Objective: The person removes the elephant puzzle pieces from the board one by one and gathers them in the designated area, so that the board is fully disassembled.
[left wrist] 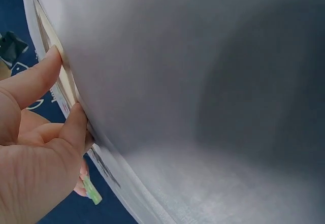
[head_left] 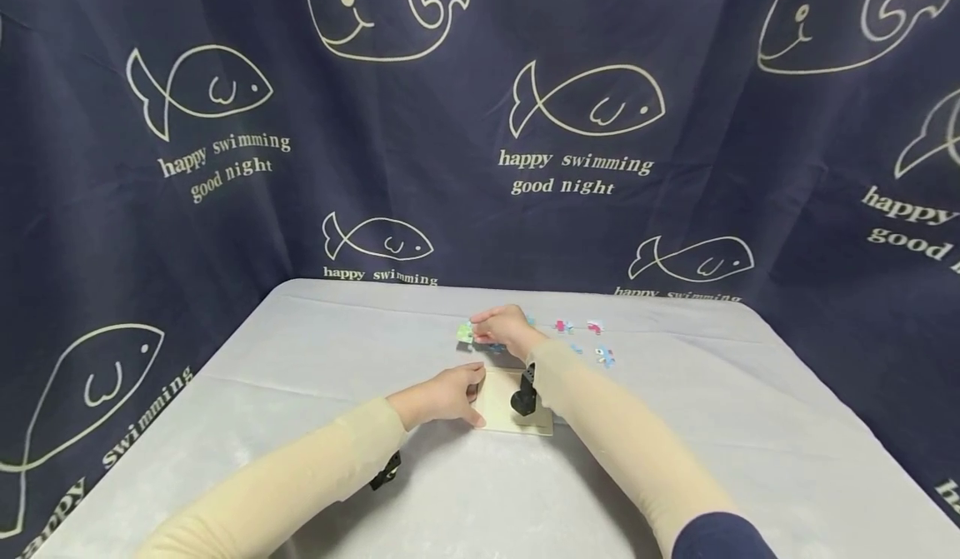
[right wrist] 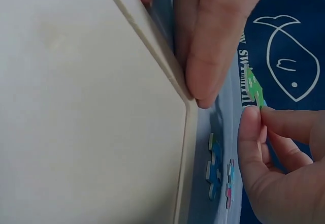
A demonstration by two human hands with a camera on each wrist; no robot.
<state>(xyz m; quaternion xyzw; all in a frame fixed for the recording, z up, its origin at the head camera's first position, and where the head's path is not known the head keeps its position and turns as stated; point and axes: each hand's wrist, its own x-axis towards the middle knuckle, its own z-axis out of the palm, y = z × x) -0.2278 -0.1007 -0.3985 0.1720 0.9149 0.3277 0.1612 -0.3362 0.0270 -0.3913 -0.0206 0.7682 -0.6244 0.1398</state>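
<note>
A pale wooden puzzle tray (head_left: 497, 396) with a raised rim lies in the middle of the table. My left hand (head_left: 448, 392) holds its left side, thumb at the near corner and fingertips at the far one. Beyond the tray, my right hand (head_left: 508, 330) pinches a green jigsaw piece (right wrist: 253, 86) between thumb and forefinger, raised off the table in the right wrist view. A blue jigsaw piece (right wrist: 215, 167) lies behind the tray there. The tray's bare inside shows; my right wrist covers part of it in the head view.
Further jigsaw pieces lie to the right of my right hand, among them a pink and blue one (head_left: 564, 326), a pink and white one (head_left: 595, 326) and a blue one (head_left: 604, 356). A dark blue printed curtain (head_left: 480, 209) hangs behind the white-covered table (head_left: 750, 426).
</note>
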